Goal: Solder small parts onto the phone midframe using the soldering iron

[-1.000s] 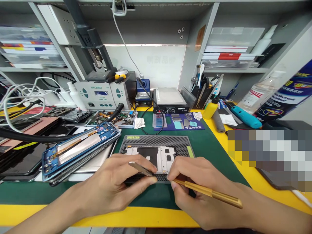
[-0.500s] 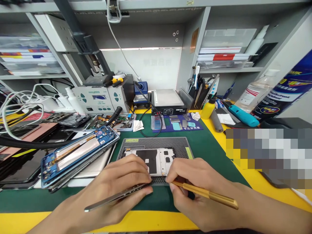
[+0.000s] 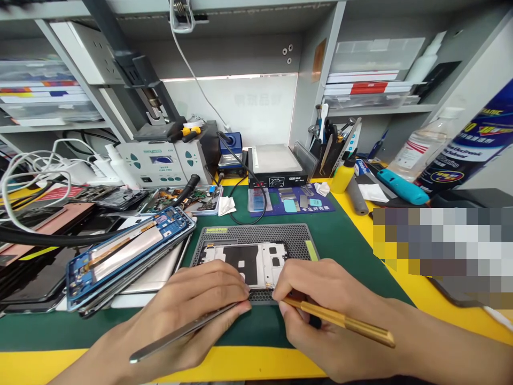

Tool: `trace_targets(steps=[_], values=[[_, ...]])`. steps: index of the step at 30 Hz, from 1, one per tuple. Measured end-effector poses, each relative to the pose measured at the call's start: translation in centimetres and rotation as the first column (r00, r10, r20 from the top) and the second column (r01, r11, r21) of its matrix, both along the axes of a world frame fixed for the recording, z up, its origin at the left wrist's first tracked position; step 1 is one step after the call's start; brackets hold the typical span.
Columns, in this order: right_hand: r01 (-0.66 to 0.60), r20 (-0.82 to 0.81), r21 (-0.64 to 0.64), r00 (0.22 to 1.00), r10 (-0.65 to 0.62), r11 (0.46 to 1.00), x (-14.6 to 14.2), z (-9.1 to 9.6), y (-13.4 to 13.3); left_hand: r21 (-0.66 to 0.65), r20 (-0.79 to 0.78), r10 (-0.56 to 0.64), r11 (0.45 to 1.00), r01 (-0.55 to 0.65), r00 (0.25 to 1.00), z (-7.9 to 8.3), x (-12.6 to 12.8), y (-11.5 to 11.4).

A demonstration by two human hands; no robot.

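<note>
A phone frame (image 3: 262,267), white and black with its inner side up, lies on a grey perforated mat (image 3: 256,233). My left hand (image 3: 200,313) is closed round a slim grey metal tool (image 3: 166,340); its rounded end points toward me and its tip is hidden by the fingers. Those fingertips rest at the frame's near edge. At the frame's near right corner, my right hand (image 3: 324,315) pinches a gold pen-shaped tool (image 3: 348,322) like a pencil. I cannot see that tool's working tip, and both palms hide parts of the frame and mat.
To the left lies a stack of phone parts with a blue phone frame (image 3: 132,251) on top. Behind stand a grey soldering station (image 3: 160,160) and a small heating plate (image 3: 276,160). A yellow bottle (image 3: 343,175) and a blue-handled tool (image 3: 403,187) are at right.
The grey metal tool in my left hand has turned slightly, its near end now lower and further left. My right hand and the phone frame stay almost where they were.
</note>
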State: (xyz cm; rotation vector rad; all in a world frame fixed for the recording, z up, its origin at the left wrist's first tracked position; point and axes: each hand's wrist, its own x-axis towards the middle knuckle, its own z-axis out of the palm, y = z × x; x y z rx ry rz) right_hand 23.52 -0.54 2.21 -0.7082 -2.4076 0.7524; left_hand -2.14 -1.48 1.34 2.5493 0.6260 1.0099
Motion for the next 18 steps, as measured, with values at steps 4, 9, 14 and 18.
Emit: trace_targets(steps=[4,9,14,18], values=[[-0.017,-0.032,-0.021,0.999,0.016,1.0,0.01,-0.09,0.05,0.005,0.007,0.01,1.0,-0.01,1.0,0.0,0.01,0.08],[-0.008,-0.018,0.005,1.0,0.008,1.0,-0.07,-0.01,0.02,-0.01,0.017,0.02,1.0,-0.02,1.0,-0.07,-0.04,-0.01],[-0.001,0.003,0.019,1.0,0.001,1.0,-0.18,0.27,-0.03,0.016,0.011,0.034,0.999,-0.035,0.999,-0.14,0.05,0.07],[0.008,0.041,0.016,0.999,-0.009,1.0,-0.16,0.41,-0.06,0.032,-0.001,0.03,0.999,-0.03,1.0,-0.1,0.03,0.03]])
